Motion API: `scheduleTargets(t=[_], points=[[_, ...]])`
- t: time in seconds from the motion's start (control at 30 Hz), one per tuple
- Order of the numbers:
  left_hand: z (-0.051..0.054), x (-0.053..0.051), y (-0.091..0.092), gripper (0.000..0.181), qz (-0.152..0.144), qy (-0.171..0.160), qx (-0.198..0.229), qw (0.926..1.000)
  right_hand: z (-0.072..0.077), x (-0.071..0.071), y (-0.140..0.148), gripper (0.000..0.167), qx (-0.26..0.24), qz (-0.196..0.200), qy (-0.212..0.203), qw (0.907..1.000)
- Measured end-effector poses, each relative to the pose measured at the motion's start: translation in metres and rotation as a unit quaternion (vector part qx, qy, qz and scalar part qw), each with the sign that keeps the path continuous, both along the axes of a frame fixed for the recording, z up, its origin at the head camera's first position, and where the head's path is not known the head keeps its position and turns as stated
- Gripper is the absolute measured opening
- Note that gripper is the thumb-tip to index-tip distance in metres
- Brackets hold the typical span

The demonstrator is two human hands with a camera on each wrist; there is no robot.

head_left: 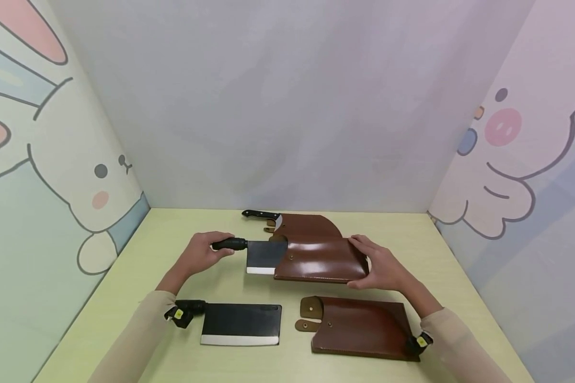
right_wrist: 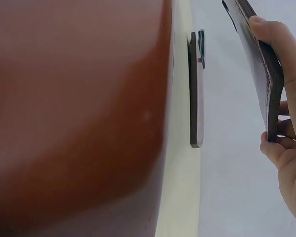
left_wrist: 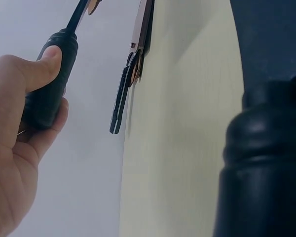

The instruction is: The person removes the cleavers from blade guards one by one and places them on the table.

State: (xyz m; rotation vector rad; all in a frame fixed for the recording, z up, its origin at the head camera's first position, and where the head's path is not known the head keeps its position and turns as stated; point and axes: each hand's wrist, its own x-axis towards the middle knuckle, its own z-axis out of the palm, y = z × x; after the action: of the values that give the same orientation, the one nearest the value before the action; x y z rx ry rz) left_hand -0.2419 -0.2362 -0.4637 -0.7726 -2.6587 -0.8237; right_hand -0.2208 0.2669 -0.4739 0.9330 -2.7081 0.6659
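Note:
My left hand point(head_left: 203, 254) grips the black handle point(head_left: 230, 243) of a cleaver; the left wrist view shows the thumb and fingers round that handle point(left_wrist: 52, 74). Part of its dark blade point(head_left: 264, 255) with a bright edge shows, and the rest is hidden inside a brown leather sheath point(head_left: 323, 259). With my right hand point(head_left: 380, 266) I hold the far right end of this sheath, thumb on one edge and fingers on the other. In the right wrist view the sheath point(right_wrist: 266, 79) stands edge-on in the hand point(right_wrist: 291, 123). Sheath and cleaver are raised above the table.
A second cleaver point(head_left: 241, 321) lies front left on the pale table point(head_left: 239, 367). Another brown sheath point(head_left: 364, 327) with strap tabs lies front right. Behind the raised sheath, a black-handled knife point(head_left: 261, 214) sits in a brown sheath point(head_left: 309, 225). Walls stand behind and at both sides.

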Motion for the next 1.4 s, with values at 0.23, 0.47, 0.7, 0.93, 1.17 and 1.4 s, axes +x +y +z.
scheduleTargets(t=[0.23, 0.47, 0.7, 0.93, 1.17, 1.4], points=[[-0.001, 0.001, -0.004, 0.040, 0.009, -0.008, -0.005, 0.9999, -0.002, 0.002, 0.005, 0.112, 0.003, 0.000, 0.006, 1.0000], [0.000, 0.002, -0.009, 0.040, 0.007, -0.007, -0.001, 0.9999, -0.001, 0.004, 0.009, 0.111, 0.002, -0.006, -0.003, 1.0000], [0.002, 0.003, -0.013, 0.039, 0.007, -0.002, -0.004, 1.0000, -0.002, 0.005, 0.013, 0.111, 0.008, -0.015, -0.015, 0.9997], [-0.001, 0.002, -0.020, 0.039, 0.007, -0.001, -0.007, 0.9999, -0.003, 0.006, 0.016, 0.110, 0.007, -0.021, -0.022, 0.9995], [-0.002, 0.003, -0.026, 0.039, 0.005, 0.000, -0.007, 1.0000, -0.002, 0.008, 0.018, 0.110, 0.006, -0.021, -0.031, 0.9993], [-0.005, 0.005, -0.032, 0.039, 0.008, 0.003, -0.002, 1.0000, -0.004, 0.009, 0.020, 0.108, 0.006, -0.019, -0.033, 0.9992]])
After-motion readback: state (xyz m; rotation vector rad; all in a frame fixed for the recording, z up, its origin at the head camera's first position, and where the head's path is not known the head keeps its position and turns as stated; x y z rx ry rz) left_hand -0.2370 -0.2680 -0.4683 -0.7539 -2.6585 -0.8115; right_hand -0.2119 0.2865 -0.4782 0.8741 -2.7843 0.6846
